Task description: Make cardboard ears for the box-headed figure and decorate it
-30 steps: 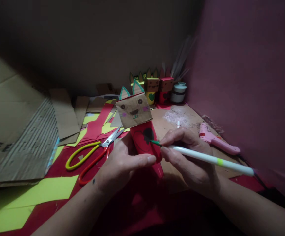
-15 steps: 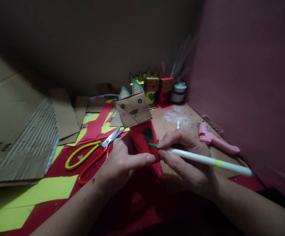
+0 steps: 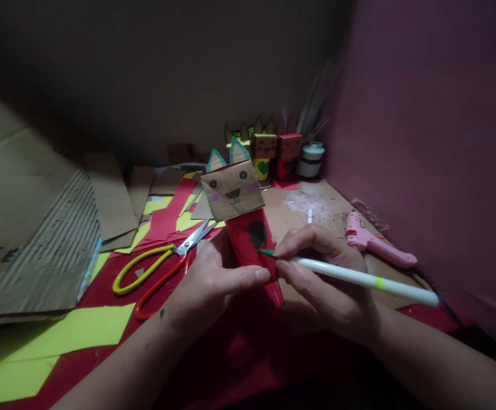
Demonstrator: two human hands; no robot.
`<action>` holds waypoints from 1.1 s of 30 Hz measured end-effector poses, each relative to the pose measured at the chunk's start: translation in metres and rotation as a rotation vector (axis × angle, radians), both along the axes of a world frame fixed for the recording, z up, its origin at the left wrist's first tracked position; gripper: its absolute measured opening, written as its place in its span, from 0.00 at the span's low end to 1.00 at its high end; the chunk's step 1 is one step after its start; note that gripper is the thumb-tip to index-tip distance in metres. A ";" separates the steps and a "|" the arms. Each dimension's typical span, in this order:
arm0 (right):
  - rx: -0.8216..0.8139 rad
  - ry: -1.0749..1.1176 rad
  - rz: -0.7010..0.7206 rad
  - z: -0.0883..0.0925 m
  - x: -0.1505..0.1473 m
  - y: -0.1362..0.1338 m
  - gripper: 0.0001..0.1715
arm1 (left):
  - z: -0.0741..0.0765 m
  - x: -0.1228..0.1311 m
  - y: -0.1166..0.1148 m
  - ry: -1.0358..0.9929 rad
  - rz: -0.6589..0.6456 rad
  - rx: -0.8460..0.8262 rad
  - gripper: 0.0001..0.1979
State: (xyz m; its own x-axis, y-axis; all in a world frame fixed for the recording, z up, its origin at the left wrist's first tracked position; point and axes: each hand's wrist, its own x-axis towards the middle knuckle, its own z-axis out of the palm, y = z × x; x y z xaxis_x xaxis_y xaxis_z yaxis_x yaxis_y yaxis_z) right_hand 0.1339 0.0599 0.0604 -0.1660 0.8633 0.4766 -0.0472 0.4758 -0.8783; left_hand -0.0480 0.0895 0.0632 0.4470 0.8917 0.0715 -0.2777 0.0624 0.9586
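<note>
A cardboard animal figure (image 3: 233, 192) with green-edged ears, a drawn face and a red paper body tilts in front of me. My left hand (image 3: 217, 276) is closed round the red body, its thumb lying across the front. Between the fingers of my right hand (image 3: 324, 267) is a white felt-tip pen (image 3: 350, 274) with a green tip. That tip touches the heart outline on the body, or is very close to it. The heart's upper right part is filled in dark; its left part is still red. Scissors (image 3: 185, 246) with yellow and red handles lie left of my left hand.
A pink glue gun (image 3: 376, 245) lies at the right. Similar finished-looking figures (image 3: 265, 149) stand at the back beside a pale green jar (image 3: 311, 159). Cardboard pieces (image 3: 110, 196), red strips (image 3: 168, 216) and yellow paper (image 3: 72, 333) cover the left side. A pink wall rises at the right.
Hardly anything differs. The pen tip has stayed at nearly the same spot on the heart, and both hands keep their hold.
</note>
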 end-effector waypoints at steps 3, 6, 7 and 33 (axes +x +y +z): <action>-0.005 0.029 -0.004 -0.002 0.001 0.000 0.08 | -0.001 -0.001 0.000 -0.015 -0.023 -0.003 0.17; -0.001 0.043 -0.041 -0.002 0.002 0.002 0.05 | -0.001 -0.002 -0.001 -0.006 -0.026 0.005 0.18; 0.005 0.039 -0.054 -0.001 0.003 0.002 0.05 | -0.001 -0.002 -0.001 -0.001 -0.022 0.005 0.18; -0.041 0.008 0.010 0.004 0.003 -0.002 0.10 | 0.003 0.001 -0.001 -0.010 0.000 -0.019 0.16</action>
State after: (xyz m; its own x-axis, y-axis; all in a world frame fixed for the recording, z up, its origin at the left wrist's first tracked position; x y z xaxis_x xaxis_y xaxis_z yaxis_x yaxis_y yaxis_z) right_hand 0.1365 0.0582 0.0644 -0.1715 0.8804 0.4421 -0.0587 0.4389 -0.8966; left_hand -0.0473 0.0889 0.0663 0.4465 0.8928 0.0587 -0.2875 0.0810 0.9544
